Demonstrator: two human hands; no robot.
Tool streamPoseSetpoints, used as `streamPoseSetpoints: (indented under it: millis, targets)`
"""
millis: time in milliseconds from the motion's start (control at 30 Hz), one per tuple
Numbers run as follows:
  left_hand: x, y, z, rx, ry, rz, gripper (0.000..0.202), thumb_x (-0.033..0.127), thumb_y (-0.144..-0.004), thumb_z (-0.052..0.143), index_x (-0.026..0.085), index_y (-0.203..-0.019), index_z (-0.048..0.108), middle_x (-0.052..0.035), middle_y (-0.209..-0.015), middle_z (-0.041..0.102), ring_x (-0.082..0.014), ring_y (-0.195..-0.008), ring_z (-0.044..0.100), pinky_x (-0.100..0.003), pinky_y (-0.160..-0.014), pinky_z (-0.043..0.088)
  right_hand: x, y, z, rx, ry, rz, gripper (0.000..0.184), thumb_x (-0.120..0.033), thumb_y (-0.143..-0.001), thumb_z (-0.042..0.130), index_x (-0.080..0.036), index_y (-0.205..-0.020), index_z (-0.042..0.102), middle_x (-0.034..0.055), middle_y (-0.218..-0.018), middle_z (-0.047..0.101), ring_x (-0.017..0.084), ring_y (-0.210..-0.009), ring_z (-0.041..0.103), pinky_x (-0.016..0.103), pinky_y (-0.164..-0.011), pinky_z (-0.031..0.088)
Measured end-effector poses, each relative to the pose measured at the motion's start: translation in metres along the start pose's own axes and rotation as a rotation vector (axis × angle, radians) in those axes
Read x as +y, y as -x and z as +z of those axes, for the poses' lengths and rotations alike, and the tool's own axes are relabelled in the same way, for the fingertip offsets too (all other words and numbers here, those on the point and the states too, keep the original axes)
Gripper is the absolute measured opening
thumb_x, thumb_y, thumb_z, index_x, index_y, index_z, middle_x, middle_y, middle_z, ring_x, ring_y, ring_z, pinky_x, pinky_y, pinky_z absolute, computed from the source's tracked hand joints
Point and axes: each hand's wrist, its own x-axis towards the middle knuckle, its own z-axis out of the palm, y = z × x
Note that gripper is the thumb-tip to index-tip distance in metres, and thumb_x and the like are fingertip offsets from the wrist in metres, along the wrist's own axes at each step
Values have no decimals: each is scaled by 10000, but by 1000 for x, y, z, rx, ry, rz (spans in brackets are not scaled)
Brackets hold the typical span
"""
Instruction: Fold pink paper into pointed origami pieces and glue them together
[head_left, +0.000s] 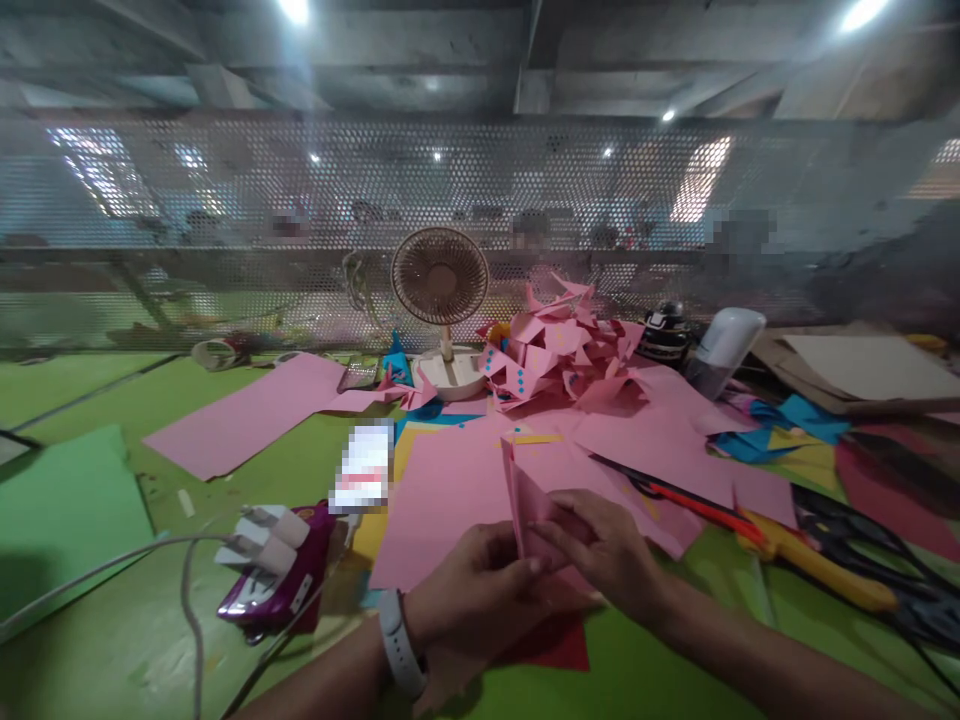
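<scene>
Both my hands pinch a small folded pink paper piece [529, 500] low over the green table [225, 470]. My left hand [472, 590], with a white band on its wrist, grips the piece from the left and below. My right hand [607, 550] presses its fingers on the piece's right side. The fold's point sticks up above my fingers. Under it lie flat pink sheets [465, 480] and a red sheet [559, 645].
A pile of folded pink paper shapes [570, 350] lies beyond, beside a small desk fan [442, 300]. Yellow-handled scissors [787, 545] lie to the right, a purple device with white plugs and cables [277, 565] to the left. A perforated metal screen [225, 200] closes the back.
</scene>
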Motion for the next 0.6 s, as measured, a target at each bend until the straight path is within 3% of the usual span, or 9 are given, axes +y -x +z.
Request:
streamPoseSetpoints:
  millis: [167, 267, 367, 433, 500, 600]
  targets:
    - [0, -3, 1, 75, -9, -34, 290, 402, -783, 604, 136, -883, 666, -78, -900, 655, -172, -800, 585, -262, -698, 453, -2, -2, -3, 54, 72, -59, 291, -375, -833, 550, -228, -1084, 541, 63, -926, 647, 201, -860, 603, 317, -757, 494]
    - [2, -4, -6, 183, 140, -30, 304, 399, -756, 640, 141, -916, 649, -74, -937, 644, -192, -859, 592, -312, -775, 468, -3, -9, -15, 222, 35, -100, 453, -322, -823, 566, -207, -1238, 428, 119, -1162, 551, 249, -1105, 495, 410, -926, 424]
    - [3, -6, -14, 283, 250, 17, 254, 357, -729, 683, 137, -847, 635, -47, -894, 636, -179, -865, 590, -360, -853, 464, -1, -18, -24, 360, -91, 47, 556, -343, -806, 578, -181, -1291, 359, 158, -1309, 413, 270, -1188, 416, 450, -956, 392]
    - [2, -8, -17, 320, 270, 51, 226, 334, -722, 695, 135, -808, 629, -32, -854, 633, -166, -855, 585, -376, -883, 458, 1, -21, -23, 266, -285, 195, 559, -389, -784, 600, -170, -1256, 396, 150, -1207, 503, 241, -1050, 523, 400, -854, 467]
    - [-1, -9, -17, 319, 274, 73, 221, 329, -727, 691, 141, -826, 633, -30, -850, 637, -161, -849, 585, -380, -890, 458, 2, -21, -18, 69, -513, 348, 469, -442, -755, 622, -144, -1102, 518, 99, -942, 626, 191, -803, 601, 321, -688, 510]
    - [-4, -9, -13, 294, 246, 70, 225, 327, -736, 683, 145, -864, 648, -45, -878, 654, -164, -850, 595, -366, -879, 465, 3, -18, -8, -87, -728, 535, 381, -507, -716, 634, -130, -746, 592, 8, -578, 589, 126, -516, 538, 242, -492, 447]
